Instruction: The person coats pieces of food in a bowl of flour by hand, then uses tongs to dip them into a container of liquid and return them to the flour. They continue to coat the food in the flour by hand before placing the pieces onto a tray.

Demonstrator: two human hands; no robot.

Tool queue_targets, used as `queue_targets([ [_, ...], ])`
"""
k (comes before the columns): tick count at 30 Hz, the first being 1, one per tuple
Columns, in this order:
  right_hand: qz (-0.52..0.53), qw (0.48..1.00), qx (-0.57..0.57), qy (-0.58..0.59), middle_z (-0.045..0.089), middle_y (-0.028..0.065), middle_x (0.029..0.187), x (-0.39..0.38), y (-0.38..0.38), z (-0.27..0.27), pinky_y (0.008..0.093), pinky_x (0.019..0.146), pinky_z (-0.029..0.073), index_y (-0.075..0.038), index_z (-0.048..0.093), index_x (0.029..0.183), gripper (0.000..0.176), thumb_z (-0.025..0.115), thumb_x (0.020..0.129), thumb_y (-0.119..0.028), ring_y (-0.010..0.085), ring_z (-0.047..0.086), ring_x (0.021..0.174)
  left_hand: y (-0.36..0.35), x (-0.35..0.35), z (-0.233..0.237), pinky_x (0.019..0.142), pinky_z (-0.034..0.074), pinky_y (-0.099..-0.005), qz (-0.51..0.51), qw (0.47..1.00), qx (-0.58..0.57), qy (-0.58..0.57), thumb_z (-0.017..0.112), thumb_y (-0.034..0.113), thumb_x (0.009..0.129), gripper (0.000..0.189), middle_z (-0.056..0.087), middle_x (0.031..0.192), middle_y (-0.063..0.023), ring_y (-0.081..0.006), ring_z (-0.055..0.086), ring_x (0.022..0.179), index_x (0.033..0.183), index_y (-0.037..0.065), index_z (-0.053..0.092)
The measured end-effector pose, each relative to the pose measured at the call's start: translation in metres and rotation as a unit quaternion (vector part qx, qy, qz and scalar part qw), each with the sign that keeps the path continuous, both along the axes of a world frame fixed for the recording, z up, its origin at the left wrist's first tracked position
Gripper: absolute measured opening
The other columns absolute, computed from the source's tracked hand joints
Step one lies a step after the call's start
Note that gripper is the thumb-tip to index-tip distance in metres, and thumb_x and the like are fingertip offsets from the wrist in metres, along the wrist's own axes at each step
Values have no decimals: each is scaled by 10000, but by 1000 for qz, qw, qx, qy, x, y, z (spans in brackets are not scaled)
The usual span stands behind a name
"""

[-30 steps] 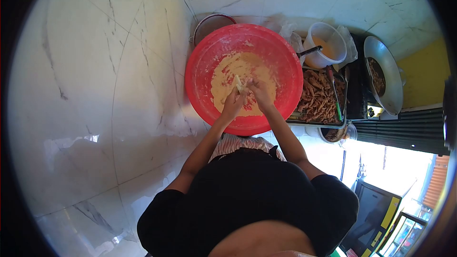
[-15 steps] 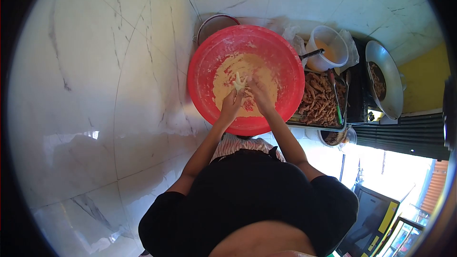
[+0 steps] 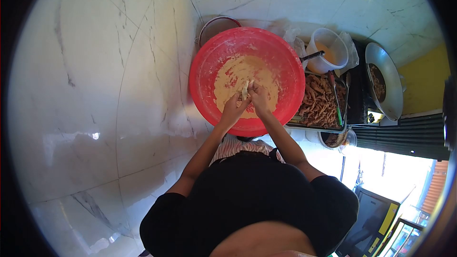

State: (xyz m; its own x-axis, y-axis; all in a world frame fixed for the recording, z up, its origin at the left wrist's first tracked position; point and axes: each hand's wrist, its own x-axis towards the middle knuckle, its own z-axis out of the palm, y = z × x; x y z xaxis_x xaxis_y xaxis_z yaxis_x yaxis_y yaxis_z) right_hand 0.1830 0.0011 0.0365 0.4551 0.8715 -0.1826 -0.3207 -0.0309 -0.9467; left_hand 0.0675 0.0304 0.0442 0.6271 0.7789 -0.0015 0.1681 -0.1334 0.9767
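A wide red basin (image 3: 202, 90) holds a layer of pale yellow flour (image 3: 259, 66), with bare red showing where it is scraped away. Over this flour is a pale, floured chicken foot (image 3: 245, 90), held upright between my hands. My left hand (image 3: 233, 106) is closed round its lower end. The fingers of my right hand (image 3: 258, 97) are pinched on its right side, close to the tip. Parts of the foot are hidden by my fingers.
Right of the basin, a tray of brown fried pieces (image 3: 319, 97) holds green-handled tongs (image 3: 337, 102). Behind it stands a clear tub (image 3: 342, 47) of yellowish liquid. Farther right is a large metal wok (image 3: 388, 71). Marbled wall tiles (image 3: 143, 76) rise close on the left.
My right hand, blurred and apart beside the foot before, has closed on it. The spread toes that showed earlier are now gathered into a narrow shape between my fingers.
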Motion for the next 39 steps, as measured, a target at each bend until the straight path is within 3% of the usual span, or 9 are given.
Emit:
queue_targets([
  [5,31,999,-10,-10,596,28,819,4,-2,17,226,670,424,5,593,946,365,498,895,-344,77,518,735,3,-1,0,664,433,-253,2,996,-79,-41,519,274,883,338,599,802,-87,-123,560,740,1041,-24,546],
  [8,-35,998,41,40,569,1,775,1,-1,25,221,641,409,0,585,955,335,475,913,-313,62,491,694,7,-6,3,604,390,-203,-26,995,-95,12,505,280,899,334,568,812,-24,-62,493,689,1081,3,542],
  [14,-16,998,28,-52,566,1,785,4,-3,21,224,647,401,-1,585,970,354,456,920,-327,63,479,689,1,-3,15,544,371,-226,-8,996,-83,-18,499,278,896,330,540,701,-35,-69,454,605,1060,-5,543],
  [20,-2,999,32,25,540,-11,717,2,-4,46,216,567,398,-15,581,857,355,465,912,-345,61,489,665,8,-5,4,547,380,-242,-15,996,-78,-41,507,282,892,336,540,684,-36,-83,480,613,1056,-8,551],
  [22,101,994,-35,-28,535,-5,696,9,-7,45,214,532,392,-24,564,836,349,469,909,-352,62,490,629,8,-5,7,549,383,-245,-17,997,-70,-39,512,280,889,334,544,682,-41,-89,485,613,1052,-8,556],
  [28,48,993,18,-105,533,-17,731,4,-1,11,230,588,401,-26,576,883,287,443,928,-276,66,474,653,8,-6,10,565,396,-248,-19,999,-25,7,531,275,876,337,571,700,-71,-103,504,616,1046,-14,567],
  [32,41,996,1,-78,532,-21,733,1,-1,12,229,599,404,-26,558,883,258,431,934,-244,63,476,659,6,-6,12,566,397,-249,-17,1000,-17,-8,532,280,875,340,568,696,-73,-106,508,619,1050,-9,567],
  [34,66,995,15,-70,508,3,652,2,1,17,216,509,392,-32,513,824,272,410,940,-256,66,484,571,6,-8,15,566,397,-250,-19,999,-40,3,531,283,875,341,566,695,-72,-106,508,619,1043,-11,568],
  [39,76,995,41,-43,521,-4,695,5,0,29,223,564,403,-35,538,856,285,438,928,-293,71,484,608,11,-13,11,613,418,-228,-48,997,-34,49,519,270,888,304,589,804,-49,-86,531,715,1021,0,563],
])
